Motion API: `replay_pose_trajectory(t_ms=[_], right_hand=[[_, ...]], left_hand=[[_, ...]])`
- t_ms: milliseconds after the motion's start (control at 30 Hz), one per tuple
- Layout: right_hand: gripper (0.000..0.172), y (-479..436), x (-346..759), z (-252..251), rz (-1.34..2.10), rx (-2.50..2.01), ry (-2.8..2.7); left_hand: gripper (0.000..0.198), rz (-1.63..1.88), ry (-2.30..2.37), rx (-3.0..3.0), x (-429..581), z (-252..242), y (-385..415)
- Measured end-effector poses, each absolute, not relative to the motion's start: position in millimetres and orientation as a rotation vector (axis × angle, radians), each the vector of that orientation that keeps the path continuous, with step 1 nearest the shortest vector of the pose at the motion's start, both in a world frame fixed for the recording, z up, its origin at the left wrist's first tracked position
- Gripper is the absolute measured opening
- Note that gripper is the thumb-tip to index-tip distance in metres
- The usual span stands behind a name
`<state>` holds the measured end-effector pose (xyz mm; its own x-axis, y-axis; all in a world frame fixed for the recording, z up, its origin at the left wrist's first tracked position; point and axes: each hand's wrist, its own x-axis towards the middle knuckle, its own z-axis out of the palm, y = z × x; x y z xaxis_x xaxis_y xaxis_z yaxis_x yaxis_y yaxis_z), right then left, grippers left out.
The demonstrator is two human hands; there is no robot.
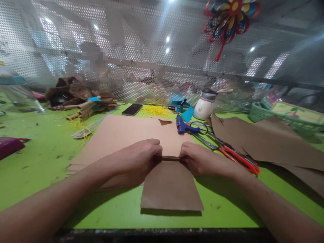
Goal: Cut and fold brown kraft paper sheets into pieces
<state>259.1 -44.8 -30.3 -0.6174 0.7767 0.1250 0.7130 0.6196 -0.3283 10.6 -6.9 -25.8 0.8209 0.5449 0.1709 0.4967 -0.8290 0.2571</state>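
A strip of brown kraft paper [170, 189] lies on a larger brown sheet [121, 135] on the green table [37, 158]. My left hand [139, 157] and my right hand [199, 158] face each other at the strip's far edge. Both have their fingers curled and pinch a narrow rolled or folded edge of the paper [169, 158] between them. The fingertips are partly tucked under the roll.
Orange-handled scissors [235, 155] and a blue glue gun [183, 126] lie right of my hands. More brown paper [268, 138], a green basket [286, 118], a white jar [204, 106], a phone [132, 109] and yellow shreds [155, 110] sit further back. A perforated screen stands behind, with a person beyond it.
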Motion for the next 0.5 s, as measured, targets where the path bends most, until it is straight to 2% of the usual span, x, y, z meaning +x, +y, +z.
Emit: replay_pose_trajectory(t_ms=[500], right_hand=[[0.017, -48.2, 261.0, -30.3, 0.283, -1.177, -2.647]], left_hand=[[0.015, 0.313, 0.871, 2.811, 7.8, -17.3, -14.9]])
